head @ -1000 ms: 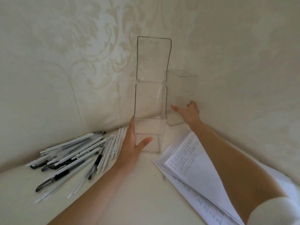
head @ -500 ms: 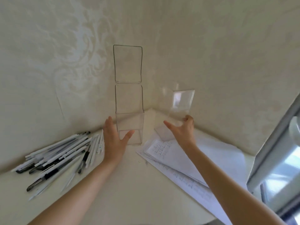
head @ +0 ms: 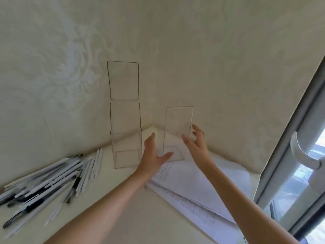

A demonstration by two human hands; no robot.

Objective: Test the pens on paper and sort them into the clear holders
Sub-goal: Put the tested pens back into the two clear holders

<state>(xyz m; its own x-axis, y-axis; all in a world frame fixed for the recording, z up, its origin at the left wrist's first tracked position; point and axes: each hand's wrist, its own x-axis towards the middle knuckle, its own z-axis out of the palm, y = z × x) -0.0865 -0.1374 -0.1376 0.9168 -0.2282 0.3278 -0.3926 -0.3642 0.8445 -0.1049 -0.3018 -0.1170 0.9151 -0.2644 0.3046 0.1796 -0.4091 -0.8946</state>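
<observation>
On a cream desk (head: 123, 217) in a wallpapered corner, slim black-and-white pens (head: 47, 180) lie heaped beside a tall clear holder (head: 125, 138). Right of it the left hand (head: 152, 157) stands flat, thumb spread, by a shorter clear holder (head: 177, 131); the right hand (head: 197, 143) cups that holder's edge, grip unclear, above printed paper (head: 211, 187).

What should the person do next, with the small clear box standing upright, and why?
Probably reach the left hand to the pens and pick one up. The short holder and the tall holder both stand upright and empty, the papers lie beside them, and neither hand has a pen.
</observation>
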